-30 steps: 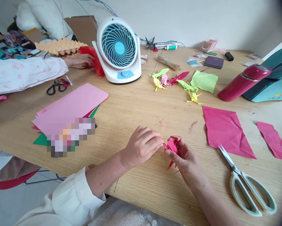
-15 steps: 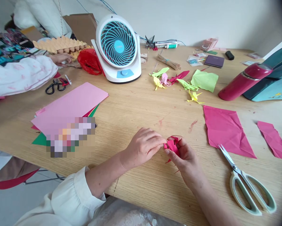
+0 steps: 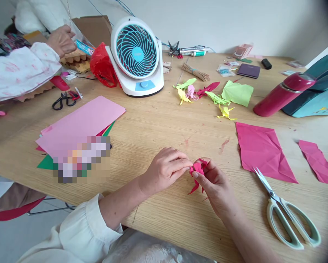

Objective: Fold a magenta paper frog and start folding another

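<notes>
A small folded figure of dark pink paper (image 3: 198,168) is held between my two hands above the table. My left hand (image 3: 168,170) pinches its left edge between thumb and fingertips. From the other side, my right hand (image 3: 214,180) grips it, thumb in front and fingers behind, so part of the paper is hidden. Narrow pointed strips hang below it. To the right lie a creased pink sheet (image 3: 264,151), a smaller pink strip (image 3: 319,162) and scissors (image 3: 274,197) with pale green handles, blades slightly apart.
Folded paper figures (image 3: 184,95) lie beyond my hands, beside a green sheet (image 3: 237,93). A fan (image 3: 138,54) stands at the back. Pink sheets (image 3: 84,120) are stacked left, near black-handled pliers (image 3: 63,100). A red bottle (image 3: 284,95) stands right. Another person's hand (image 3: 61,41) is at far left.
The pink paper has shifted slightly in my fingers, and more of its strips show below. The other person's hand has risen and moved left, now with a blue packet by it.
</notes>
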Motion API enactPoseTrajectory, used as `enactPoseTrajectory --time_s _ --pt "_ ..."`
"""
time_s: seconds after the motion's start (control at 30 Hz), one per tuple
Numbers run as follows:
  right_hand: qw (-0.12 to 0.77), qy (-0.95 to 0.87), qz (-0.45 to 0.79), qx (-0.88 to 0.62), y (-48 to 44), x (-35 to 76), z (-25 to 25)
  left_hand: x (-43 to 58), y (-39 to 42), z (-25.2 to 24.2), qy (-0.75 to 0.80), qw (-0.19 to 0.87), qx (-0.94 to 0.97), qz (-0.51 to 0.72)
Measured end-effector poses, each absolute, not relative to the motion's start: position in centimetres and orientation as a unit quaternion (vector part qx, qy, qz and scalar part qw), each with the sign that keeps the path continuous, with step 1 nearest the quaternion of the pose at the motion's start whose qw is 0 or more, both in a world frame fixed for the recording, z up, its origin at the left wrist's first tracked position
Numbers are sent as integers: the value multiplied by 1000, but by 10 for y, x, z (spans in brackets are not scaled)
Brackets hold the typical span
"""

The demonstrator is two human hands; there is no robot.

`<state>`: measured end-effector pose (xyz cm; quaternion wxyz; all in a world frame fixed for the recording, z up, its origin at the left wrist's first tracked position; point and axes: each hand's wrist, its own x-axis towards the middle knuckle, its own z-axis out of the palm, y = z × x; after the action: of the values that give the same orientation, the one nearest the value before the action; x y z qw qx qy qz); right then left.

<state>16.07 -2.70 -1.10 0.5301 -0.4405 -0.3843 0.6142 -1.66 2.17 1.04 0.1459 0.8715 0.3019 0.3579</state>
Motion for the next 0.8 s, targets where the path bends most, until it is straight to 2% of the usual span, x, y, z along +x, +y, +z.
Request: enactPoseTrajectory --time_s 0.13,0.43,0.8 --pt "537 -401 587 -453 -27 160 -9 -14 20 8 309 179 852 383" --pt "512 -458 515 -512 -33 162 -14 -5 14 9 371 348 754 416" --pt "496 -492 459 -548 -34 158 -16 -3 16 5 418 546 623 373"
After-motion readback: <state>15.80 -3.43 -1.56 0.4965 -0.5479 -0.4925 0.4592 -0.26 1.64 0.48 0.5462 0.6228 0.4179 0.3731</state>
